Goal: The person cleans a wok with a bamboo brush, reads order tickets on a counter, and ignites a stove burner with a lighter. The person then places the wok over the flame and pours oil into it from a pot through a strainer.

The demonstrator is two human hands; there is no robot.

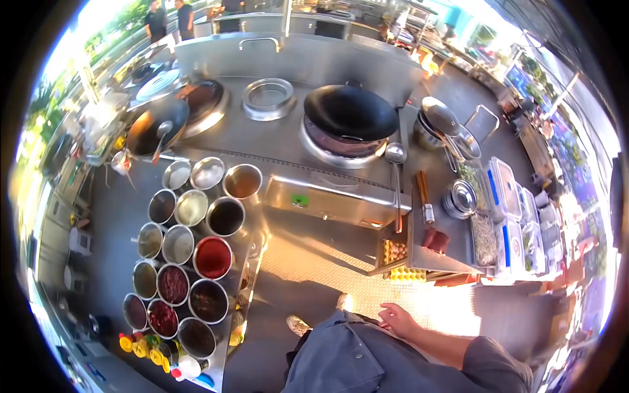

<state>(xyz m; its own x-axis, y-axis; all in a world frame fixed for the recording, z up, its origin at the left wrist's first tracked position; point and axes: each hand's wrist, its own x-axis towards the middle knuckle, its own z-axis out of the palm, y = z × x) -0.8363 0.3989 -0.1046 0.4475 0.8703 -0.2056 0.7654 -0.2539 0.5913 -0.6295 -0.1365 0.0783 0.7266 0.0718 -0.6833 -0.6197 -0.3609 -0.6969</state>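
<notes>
My right hand (pixel 398 319) hangs in front of my grey-blue jacket (pixel 354 357), above the floor. It holds nothing that I can see; the fingers are loosely bent and a little apart. My left hand does not show. Ahead, a black wok (pixel 350 111) sits on a round burner, and a ladle (pixel 396 154) lies by it with its handle over the stove's front edge. To the left stand several steel pots of sauces and seasonings, among them one with red sauce (pixel 212 257) and one with dark liquid (pixel 225 216).
Another wok (pixel 157 128) with a ladle in it stands at the left. On the right-hand counter are steel bowls (pixel 460 199), a tray of bean sprouts (pixel 484 241), lidded plastic boxes (pixel 504 190) and strainers (pixel 439 116). Eggs (pixel 394 251) sit below. Two people stand far back.
</notes>
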